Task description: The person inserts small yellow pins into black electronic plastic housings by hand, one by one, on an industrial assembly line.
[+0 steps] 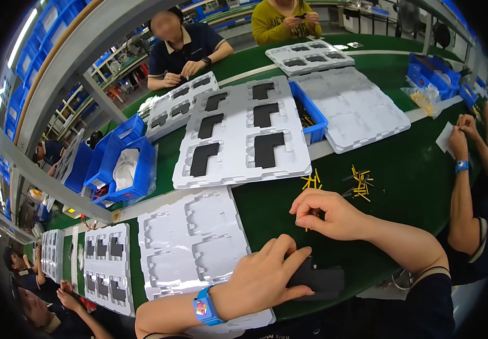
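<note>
My left hand (263,277) lies at the near edge of the green table, thumb and fingers closed around the left end of a flat black L-shaped part (325,281). Just beyond it, my right hand (331,214) is held above the table in a pinch. A speck of yellow shows below its fingertips, but what they hold is too small to make out. Close past the right hand lie a small pile of thin yellow sticks (312,181) and a larger loose pile of yellow and dark sticks (361,185).
A white tray (235,135) with several black parts stands ahead. Another white tray (167,220) with bare pockets lies left, partly under my left arm. Blue bins (136,186) stand at left, another blue bin (314,133) behind the tray. Co-workers sit across and at both sides.
</note>
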The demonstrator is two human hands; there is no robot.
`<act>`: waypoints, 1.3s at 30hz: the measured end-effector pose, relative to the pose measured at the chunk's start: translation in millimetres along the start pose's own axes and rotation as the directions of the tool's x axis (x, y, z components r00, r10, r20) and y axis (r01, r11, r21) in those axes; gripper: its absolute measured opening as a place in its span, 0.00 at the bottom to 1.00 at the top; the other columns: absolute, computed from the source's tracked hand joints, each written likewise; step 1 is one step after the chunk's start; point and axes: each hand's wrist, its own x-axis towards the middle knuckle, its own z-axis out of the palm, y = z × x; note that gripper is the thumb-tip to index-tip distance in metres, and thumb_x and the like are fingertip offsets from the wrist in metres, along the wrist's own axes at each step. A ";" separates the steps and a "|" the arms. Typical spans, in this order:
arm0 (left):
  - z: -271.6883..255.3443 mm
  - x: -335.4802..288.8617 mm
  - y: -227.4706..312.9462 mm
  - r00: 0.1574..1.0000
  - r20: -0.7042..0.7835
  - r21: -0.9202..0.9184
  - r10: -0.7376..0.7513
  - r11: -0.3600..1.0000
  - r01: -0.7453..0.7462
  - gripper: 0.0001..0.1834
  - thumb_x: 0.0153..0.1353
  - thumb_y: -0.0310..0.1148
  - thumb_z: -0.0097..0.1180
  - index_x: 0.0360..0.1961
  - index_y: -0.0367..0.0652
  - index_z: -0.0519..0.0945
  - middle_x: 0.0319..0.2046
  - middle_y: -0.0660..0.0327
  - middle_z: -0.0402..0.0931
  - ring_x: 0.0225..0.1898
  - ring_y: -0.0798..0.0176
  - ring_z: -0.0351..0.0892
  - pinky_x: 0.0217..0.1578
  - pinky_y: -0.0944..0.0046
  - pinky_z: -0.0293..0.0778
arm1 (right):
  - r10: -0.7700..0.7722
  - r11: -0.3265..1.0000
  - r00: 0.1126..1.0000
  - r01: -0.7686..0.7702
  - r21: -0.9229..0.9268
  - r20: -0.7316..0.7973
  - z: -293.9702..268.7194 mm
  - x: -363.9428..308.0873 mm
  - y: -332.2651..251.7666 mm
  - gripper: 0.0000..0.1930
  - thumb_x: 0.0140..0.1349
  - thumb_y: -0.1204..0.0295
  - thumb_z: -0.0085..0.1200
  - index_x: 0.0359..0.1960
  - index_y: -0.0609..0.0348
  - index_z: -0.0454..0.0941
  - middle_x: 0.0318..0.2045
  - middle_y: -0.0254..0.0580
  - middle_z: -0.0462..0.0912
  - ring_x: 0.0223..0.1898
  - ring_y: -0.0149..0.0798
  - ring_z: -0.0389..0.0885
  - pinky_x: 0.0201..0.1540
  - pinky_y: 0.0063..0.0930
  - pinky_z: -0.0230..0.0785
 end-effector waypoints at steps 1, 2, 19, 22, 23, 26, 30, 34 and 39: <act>-2.8 -0.3 1.6 1.000 0.017 0.015 -0.021 1.000 0.021 0.31 0.45 0.44 0.67 0.48 0.40 0.72 0.38 0.59 0.62 0.40 0.61 0.72 0.26 0.63 0.75 | 0.000 1.000 1.000 0.000 0.004 -0.001 0.6 -1.7 1.7 0.02 0.57 0.76 0.54 0.29 0.60 0.75 0.40 0.40 0.75 0.32 0.28 0.73 0.34 0.22 0.66; -4.2 -1.2 2.1 1.000 0.021 0.017 -0.022 1.000 0.022 0.31 0.45 0.44 0.67 0.48 0.40 0.72 0.38 0.59 0.62 0.40 0.61 0.72 0.26 0.63 0.75 | -0.010 0.999 0.999 0.012 0.051 -0.041 1.8 -2.8 4.3 0.02 0.57 0.76 0.55 0.29 0.60 0.75 0.39 0.40 0.75 0.32 0.28 0.73 0.33 0.21 0.66; 0.2 40.2 -26.5 0.857 -0.221 -0.927 -0.466 0.373 -0.036 0.14 0.58 0.23 0.56 0.45 0.38 0.69 0.38 0.59 0.76 0.36 0.70 0.76 0.30 0.73 0.76 | 0.189 0.920 0.954 -0.089 0.383 -0.234 -14.9 0.8 21.0 0.13 0.59 0.81 0.51 0.46 0.67 0.70 0.26 0.35 0.76 0.24 0.24 0.76 0.26 0.17 0.71; 14.3 45.3 -33.1 0.810 -0.256 -0.887 -0.527 0.462 0.020 0.15 0.58 0.23 0.56 0.46 0.37 0.68 0.35 0.59 0.78 0.33 0.72 0.77 0.27 0.75 0.73 | 0.196 0.896 0.929 -0.039 0.442 -0.315 -24.3 3.0 13.5 0.18 0.57 0.81 0.53 0.50 0.70 0.67 0.28 0.37 0.75 0.23 0.24 0.75 0.26 0.18 0.71; 19.0 46.2 -35.8 0.797 -0.285 -0.872 -0.532 0.490 0.015 0.15 0.59 0.24 0.56 0.46 0.37 0.68 0.33 0.59 0.79 0.32 0.73 0.77 0.28 0.75 0.73 | 0.189 0.892 0.919 -0.013 0.452 -0.347 -28.7 3.9 12.8 0.17 0.58 0.80 0.52 0.49 0.69 0.67 0.28 0.37 0.75 0.24 0.24 0.74 0.26 0.18 0.71; 28.0 45.0 -36.4 0.809 -0.299 -0.850 -0.506 0.527 0.015 0.15 0.59 0.24 0.56 0.45 0.36 0.68 0.33 0.60 0.79 0.32 0.74 0.77 0.29 0.76 0.72 | 0.175 0.886 0.882 0.052 0.460 -0.437 -36.4 2.2 9.6 0.11 0.59 0.79 0.52 0.44 0.68 0.71 0.29 0.36 0.74 0.24 0.24 0.73 0.26 0.19 0.71; 38.7 46.6 -37.3 0.863 -0.276 -0.819 -0.422 0.574 0.018 0.13 0.59 0.24 0.56 0.45 0.35 0.70 0.35 0.61 0.79 0.35 0.74 0.77 0.33 0.75 0.72 | 0.176 0.876 0.878 0.067 0.478 -0.446 -35.5 1.5 17.6 0.10 0.59 0.78 0.52 0.42 0.67 0.72 0.28 0.36 0.74 0.24 0.24 0.73 0.25 0.18 0.70; 42.9 52.8 -34.4 0.831 -0.236 -0.874 -0.503 0.484 0.045 0.16 0.61 0.25 0.53 0.50 0.34 0.70 0.36 0.60 0.77 0.35 0.70 0.78 0.30 0.72 0.77 | 0.169 0.879 0.903 0.044 0.476 -0.395 -28.3 1.1 12.2 0.09 0.58 0.79 0.53 0.40 0.67 0.73 0.28 0.37 0.75 0.24 0.24 0.73 0.26 0.17 0.70; 44.4 59.8 -41.2 0.838 -0.211 -0.829 -0.503 0.546 0.119 0.14 0.60 0.25 0.55 0.45 0.33 0.68 0.35 0.56 0.79 0.32 0.70 0.79 0.27 0.74 0.76 | 0.170 0.911 0.939 -0.034 0.410 -0.300 -24.0 3.2 12.2 0.08 0.57 0.76 0.55 0.37 0.68 0.75 0.24 0.37 0.78 0.22 0.25 0.76 0.26 0.17 0.72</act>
